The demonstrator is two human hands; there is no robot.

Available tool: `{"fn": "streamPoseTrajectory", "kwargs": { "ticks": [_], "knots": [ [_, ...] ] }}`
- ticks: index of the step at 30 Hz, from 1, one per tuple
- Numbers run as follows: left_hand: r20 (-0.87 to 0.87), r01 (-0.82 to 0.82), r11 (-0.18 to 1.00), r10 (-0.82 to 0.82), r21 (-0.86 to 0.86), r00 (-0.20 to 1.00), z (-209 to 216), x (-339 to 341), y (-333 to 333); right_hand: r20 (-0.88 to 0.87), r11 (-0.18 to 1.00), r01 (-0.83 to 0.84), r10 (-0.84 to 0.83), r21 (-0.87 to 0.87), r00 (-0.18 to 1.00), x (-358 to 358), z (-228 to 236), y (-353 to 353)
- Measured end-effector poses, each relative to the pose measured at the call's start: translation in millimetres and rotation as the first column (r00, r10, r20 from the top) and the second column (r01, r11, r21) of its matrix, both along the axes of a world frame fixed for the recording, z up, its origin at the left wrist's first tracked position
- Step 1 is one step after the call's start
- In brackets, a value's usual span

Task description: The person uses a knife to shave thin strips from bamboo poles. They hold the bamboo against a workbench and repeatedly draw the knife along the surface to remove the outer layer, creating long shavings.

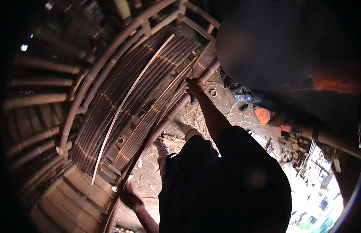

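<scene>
A long bamboo bench (145,89) runs from lower left to upper right, its seat made of narrow brown slats bound across by pale ties. At the front rail (170,114), near the far end, my right hand (194,86) is closed. A thin dark rod (192,66) rises from it toward the slats; its kind is unclear. My left hand (132,197) is beside the near end of the same rail, smeared by motion, so its fingers cannot be read. One pale, bent bamboo strip (128,97) lies loose along the seat.
Curved bamboo rails (106,50) form the bench's back. Shavings and thin strips (231,112) litter the ground, with a plastic bottle (242,98) and an orange object (262,115) among them. A large dark blurred shape (289,46) fills the upper right.
</scene>
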State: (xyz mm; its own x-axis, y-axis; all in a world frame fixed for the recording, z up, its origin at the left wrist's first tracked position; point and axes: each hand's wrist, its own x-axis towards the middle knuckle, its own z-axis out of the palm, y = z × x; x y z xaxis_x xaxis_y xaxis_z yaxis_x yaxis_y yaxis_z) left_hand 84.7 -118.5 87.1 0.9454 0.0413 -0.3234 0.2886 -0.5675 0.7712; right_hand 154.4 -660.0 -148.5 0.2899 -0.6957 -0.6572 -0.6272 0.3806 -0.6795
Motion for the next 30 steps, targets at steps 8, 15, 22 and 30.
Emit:
{"fn": "streamPoseTrajectory", "kwargs": {
  "ticks": [8, 15, 22, 30],
  "knots": [
    [-0.544, -0.663, 0.509, 0.384, -0.549, 0.746, -210.7, 34.2, 61.6, -0.372, 0.077, -0.798, 0.855, -0.597, 0.361, -3.8, 17.7, 147.2],
    [-0.595, -0.625, 0.535, 0.258, -0.568, 0.761, -261.8, 76.6, 91.0, -0.291, -0.178, -0.873, 0.956, -0.454, -0.043, 65.5, -42.1, 296.6],
    [-0.569, -0.827, 0.321, 0.608, -0.462, 0.554, -368.3, 118.5, 161.7, -0.516, -0.346, -0.921, 0.83, -0.178, -0.212, 108.2, -124.2, 322.4],
    [-0.672, -0.841, 0.407, 0.514, -0.355, 0.533, -468.8, 147.8, 176.0, -0.562, -0.371, -0.903, 0.804, -0.217, -0.195, 114.6, -151.3, 335.8]
  ]
}}
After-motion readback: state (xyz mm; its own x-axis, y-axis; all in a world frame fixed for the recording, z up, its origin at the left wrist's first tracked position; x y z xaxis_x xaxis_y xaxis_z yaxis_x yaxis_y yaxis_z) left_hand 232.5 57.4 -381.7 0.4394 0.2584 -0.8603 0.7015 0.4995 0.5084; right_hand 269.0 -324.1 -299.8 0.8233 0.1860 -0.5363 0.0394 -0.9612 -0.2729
